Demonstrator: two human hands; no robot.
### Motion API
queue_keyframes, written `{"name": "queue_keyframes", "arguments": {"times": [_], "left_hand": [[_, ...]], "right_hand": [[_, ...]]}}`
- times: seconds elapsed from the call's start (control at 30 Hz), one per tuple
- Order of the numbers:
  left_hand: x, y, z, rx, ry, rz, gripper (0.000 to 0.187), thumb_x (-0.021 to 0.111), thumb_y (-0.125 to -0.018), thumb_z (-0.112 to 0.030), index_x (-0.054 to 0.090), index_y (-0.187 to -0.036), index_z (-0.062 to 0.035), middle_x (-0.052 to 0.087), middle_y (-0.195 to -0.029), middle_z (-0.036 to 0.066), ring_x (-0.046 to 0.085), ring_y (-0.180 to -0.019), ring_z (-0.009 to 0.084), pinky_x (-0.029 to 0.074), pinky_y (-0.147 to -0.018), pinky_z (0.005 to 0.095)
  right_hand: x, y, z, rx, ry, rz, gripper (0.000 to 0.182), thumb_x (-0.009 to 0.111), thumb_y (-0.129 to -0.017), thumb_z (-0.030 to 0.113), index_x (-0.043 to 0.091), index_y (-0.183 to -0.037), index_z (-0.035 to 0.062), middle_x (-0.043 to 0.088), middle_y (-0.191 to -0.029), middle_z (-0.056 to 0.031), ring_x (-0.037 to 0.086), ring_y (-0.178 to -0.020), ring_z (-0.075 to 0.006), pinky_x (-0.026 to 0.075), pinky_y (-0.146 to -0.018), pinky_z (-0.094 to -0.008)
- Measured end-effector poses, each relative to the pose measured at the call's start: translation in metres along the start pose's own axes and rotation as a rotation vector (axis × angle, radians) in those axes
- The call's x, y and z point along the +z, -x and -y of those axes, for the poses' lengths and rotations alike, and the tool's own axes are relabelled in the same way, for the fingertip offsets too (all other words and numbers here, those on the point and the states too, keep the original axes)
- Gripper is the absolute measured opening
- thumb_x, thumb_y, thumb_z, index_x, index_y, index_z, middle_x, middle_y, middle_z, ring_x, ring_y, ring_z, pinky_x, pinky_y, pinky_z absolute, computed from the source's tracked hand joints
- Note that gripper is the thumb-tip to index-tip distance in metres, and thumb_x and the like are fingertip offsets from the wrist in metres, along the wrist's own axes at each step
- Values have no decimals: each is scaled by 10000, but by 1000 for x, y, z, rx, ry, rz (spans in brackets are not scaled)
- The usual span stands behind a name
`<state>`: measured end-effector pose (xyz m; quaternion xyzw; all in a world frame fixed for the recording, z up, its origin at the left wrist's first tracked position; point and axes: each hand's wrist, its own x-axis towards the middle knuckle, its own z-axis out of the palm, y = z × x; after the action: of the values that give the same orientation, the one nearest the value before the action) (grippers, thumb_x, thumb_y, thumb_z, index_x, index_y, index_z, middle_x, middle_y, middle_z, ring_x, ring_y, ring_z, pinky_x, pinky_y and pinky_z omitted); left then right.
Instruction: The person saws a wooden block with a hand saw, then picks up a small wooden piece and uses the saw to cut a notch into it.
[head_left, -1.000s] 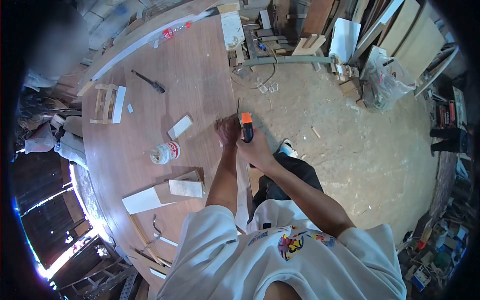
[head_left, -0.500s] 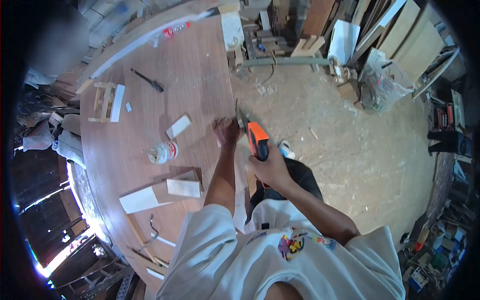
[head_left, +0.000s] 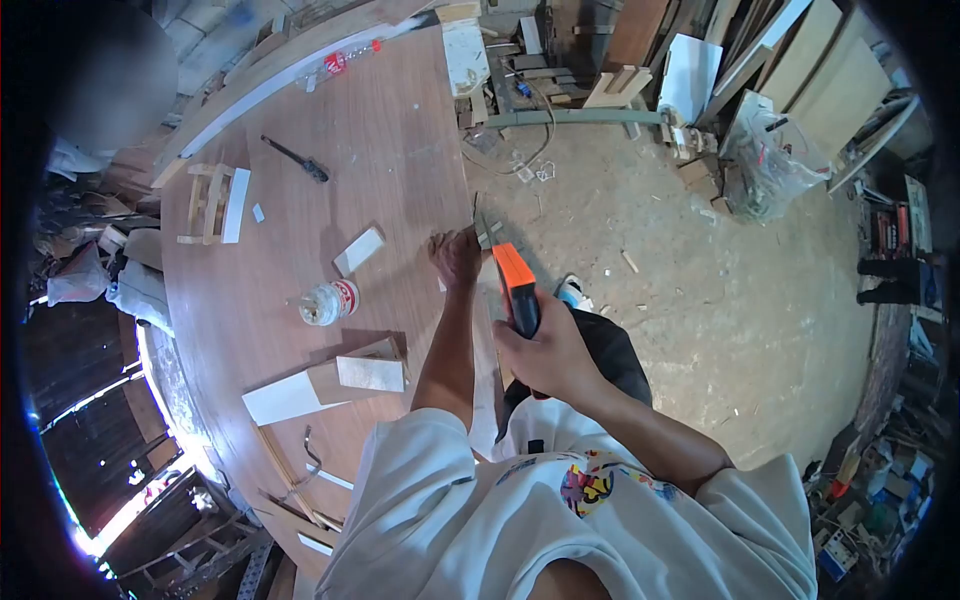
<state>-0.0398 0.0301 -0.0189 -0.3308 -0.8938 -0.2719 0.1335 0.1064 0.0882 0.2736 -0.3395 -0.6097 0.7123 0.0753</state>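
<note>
My right hand [head_left: 548, 348] is wrapped round the black grip of a handsaw [head_left: 515, 272] with an orange body. The saw's blade points away from me, alongside the table's edge. At that edge, my left hand [head_left: 455, 258] is closed and presses down, its fingers curled over a small wood piece [head_left: 489, 236] whose pale end juts out beside the blade. The hand hides most of this piece. On the table [head_left: 400, 180], left of my hands, lie a white-faced block [head_left: 360, 251] and a clear jar [head_left: 328, 303] with a red-and-white label.
Larger white-faced boards [head_left: 290, 398] lie nearer me on the table. A dark slim tool [head_left: 294, 158], a small wooden frame [head_left: 208, 204] and a plastic bottle [head_left: 335, 64] are farther off. Boards [head_left: 690, 78] and a plastic bag [head_left: 775, 165] stand beyond the floor.
My right hand and the saw have shifted slightly toward me and to the right. My left hand stays at the table edge. The view has moved a little.
</note>
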Motion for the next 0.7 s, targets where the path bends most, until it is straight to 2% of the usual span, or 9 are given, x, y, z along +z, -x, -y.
{"name": "queue_keyframes", "arguments": {"times": [0.1, 0.17, 0.23, 0.33, 0.4, 0.5, 0.57, 0.63, 0.7], "left_hand": [[1, 1, -1, 5, -68, -22, 171, 614, -720, -159, 561, -565, -111, 578, -618, 66, 580, -679, 251, 427, -746, 397], [3, -3, -1, -13, 43, -29, 185, 620, -715, -145, 554, -549, -100, 584, -621, 70, 582, -684, 250, 426, -752, 390], [8, 0, 5, 5, 46, -81, 187, 623, -712, -140, 551, -545, -99, 580, -616, 66, 576, -674, 250, 424, -741, 387], [2, -1, 2, -5, -1, -55, 188, 626, -709, -136, 547, -542, -102, 571, -607, 60, 562, -655, 249, 418, -719, 384], [2, -5, -1, -11, -27, -22, 173, 616, -707, -139, 549, -549, -114, 558, -595, 54, 545, -634, 252, 408, -699, 386], [-8, -7, -7, 45, -109, 49, 169, 609, -702, -140, 558, -543, -114, 564, -604, 54, 553, -652, 251, 408, -709, 379], [-3, -6, -5, 27, -41, -7, 157, 604, -703, -144, 569, -552, -119, 574, -616, 53, 559, -667, 248, 409, -717, 379], [-3, -5, -1, 7, 25, -47, 145, 598, -704, -148, 579, -562, -125, 583, -629, 52, 564, -681, 245, 410, -725, 379], [-5, -4, -3, 41, 20, -130, 140, 599, -709, -155, 588, -572, -128, 602, -654, 51, 574, -703, 242, 412, -738, 384]], "right_hand": [[-4, -50, -88, 20, 248, -40, 132, 563, -761, 87, 467, -825, 23, 446, -568, -34, 484, -547, -93, 403, -479, -301], [13, -87, -95, -24, 305, -58, 129, 563, -759, 87, 465, -816, 24, 449, -569, -35, 482, -545, -92, 402, -478, -303], [20, -86, -79, -51, 346, -80, 127, 562, -757, 87, 463, -806, 25, 453, -569, -36, 480, -543, -91, 400, -478, -305], [2, -36, -31, 178, 149, 29, 109, 560, -756, 84, 474, -779, 21, 469, -584, -38, 468, -541, -101, 389, -485, -309], [-8, -19, -33, -34, 143, -1, 99, 554, -757, 80, 477, -781, 22, 467, -593, -38, 454, -548, -105, 382, -490, -307], [-1, -51, -99, -30, 217, -64, 96, 549, -756, 65, 468, -788, 24, 451, -596, -28, 444, -560, -91, 375, -495, -297], [9, -70, -92, -125, 241, -70, 94, 555, -758, 53, 469, -784, 23, 454, -597, -21, 438, -545, -90, 372, -482, -309], [12, -67, -53, 132, 237, 24, 95, 555, -754, 40, 468, -788, 20, 465, -599, -18, 448, -534, -89, 379, -473, -306], [3, -40, -19, 113, 162, 23, 87, 547, -762, 46, 474, -799, 18, 461, -591, -15, 448, -512, -89, 376, -455, -305]]}}
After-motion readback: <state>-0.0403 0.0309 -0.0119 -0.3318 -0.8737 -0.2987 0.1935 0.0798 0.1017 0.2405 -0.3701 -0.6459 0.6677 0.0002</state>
